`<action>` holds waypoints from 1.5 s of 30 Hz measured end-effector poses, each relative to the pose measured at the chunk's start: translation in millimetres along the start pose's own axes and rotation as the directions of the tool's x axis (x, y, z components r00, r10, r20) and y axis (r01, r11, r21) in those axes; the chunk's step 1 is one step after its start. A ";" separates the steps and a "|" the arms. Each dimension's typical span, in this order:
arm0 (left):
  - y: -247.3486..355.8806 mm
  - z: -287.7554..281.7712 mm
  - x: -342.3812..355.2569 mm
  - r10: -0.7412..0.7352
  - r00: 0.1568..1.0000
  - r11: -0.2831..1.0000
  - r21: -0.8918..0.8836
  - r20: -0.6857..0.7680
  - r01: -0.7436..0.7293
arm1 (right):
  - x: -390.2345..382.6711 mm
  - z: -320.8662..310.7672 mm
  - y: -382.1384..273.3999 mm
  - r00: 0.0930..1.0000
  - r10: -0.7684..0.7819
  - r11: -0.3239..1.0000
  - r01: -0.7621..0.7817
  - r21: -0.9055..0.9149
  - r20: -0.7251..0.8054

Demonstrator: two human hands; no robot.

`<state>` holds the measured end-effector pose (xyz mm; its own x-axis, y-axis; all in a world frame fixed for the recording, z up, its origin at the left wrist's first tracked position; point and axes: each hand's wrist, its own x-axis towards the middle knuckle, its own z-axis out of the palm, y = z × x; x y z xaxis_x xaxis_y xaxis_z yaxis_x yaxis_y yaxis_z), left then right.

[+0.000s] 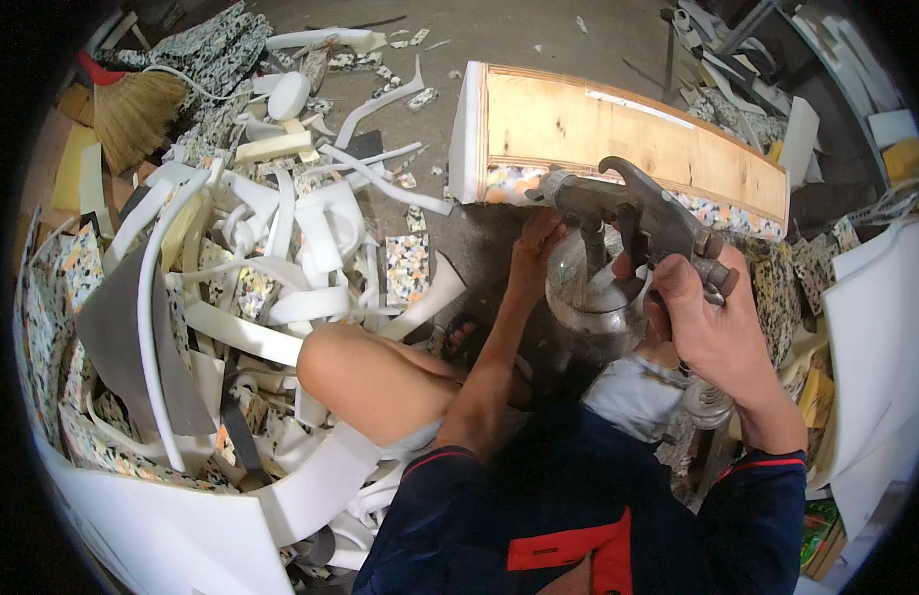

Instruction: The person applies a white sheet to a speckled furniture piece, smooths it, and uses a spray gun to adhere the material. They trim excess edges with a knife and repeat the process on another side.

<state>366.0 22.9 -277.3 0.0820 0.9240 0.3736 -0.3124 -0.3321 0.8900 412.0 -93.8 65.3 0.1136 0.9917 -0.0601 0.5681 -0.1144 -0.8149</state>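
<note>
My right hand is wrapped round the handle of a worn metal spray gun, with the thumb up at its back end. A round metal cup hangs below the gun. Just beyond the cup, my left hand has curled fingers beside the gun's front end, at the lower edge of a padded wooden panel. The gun partly covers those fingers, so what they grip is hidden. The panel has bare plywood on its face, speckled foam along its lower edge and white foam at its left end.
White foam offcuts lie heaped on the left, with a grey foam sheet and speckled foam. A straw broom stands at the far left. White foam sheets lean at the right. A coiled hose hangs near my right wrist.
</note>
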 end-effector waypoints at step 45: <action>6.5 -5.2 -16.2 -0.047 0.998 0.983 0.179 0.040 0.039 | -13.6 -30.1 -29.9 0.969 0.234 0.940 -0.205 0.272 -0.080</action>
<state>357.7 6.7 -278.9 0.1345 0.9303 0.3412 -0.1347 -0.3240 0.9364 417.9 -105.6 107.9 0.3080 0.9294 -0.2033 0.2893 -0.2951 -0.9106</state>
